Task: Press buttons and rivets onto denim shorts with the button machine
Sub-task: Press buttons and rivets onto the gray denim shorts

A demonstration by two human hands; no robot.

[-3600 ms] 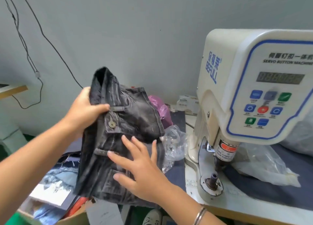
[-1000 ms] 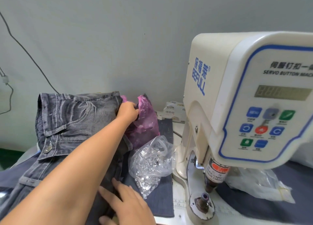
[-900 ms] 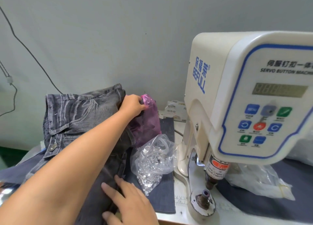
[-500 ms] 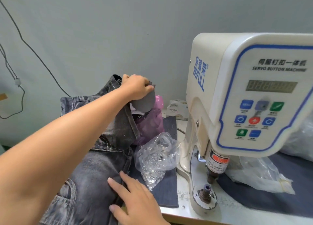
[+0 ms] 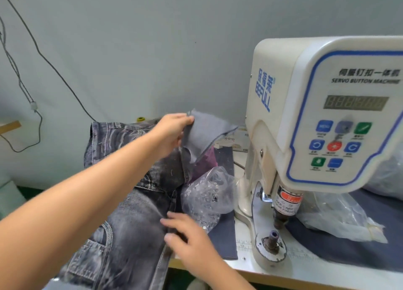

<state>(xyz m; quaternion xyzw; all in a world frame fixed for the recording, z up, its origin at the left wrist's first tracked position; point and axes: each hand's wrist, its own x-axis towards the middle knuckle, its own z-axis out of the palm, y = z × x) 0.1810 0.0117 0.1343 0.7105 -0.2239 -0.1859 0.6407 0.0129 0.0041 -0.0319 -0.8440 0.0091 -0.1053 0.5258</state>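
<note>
Dark grey denim shorts (image 5: 130, 220) lie spread at the left of the table and hang over its front edge. My left hand (image 5: 172, 130) reaches across them and pinches a raised grey flap of the fabric (image 5: 205, 132) near the wall. My right hand (image 5: 187, 235) rests with straight fingers on the shorts' right edge. The white servo button machine (image 5: 327, 115) stands at the right, with its lower die (image 5: 273, 238) bare under the press head.
A clear plastic bag of metal buttons (image 5: 207, 198) lies between the shorts and the machine, with a purple bag (image 5: 207, 161) behind it. Another clear bag (image 5: 335, 215) lies right of the die. Small boxes (image 5: 235, 139) sit by the wall. Cables hang at the left.
The shorts were laid down from mid-air onto the table. My left hand has lifted the grey flap up and to the right. My right hand slid slightly right along the shorts' edge.
</note>
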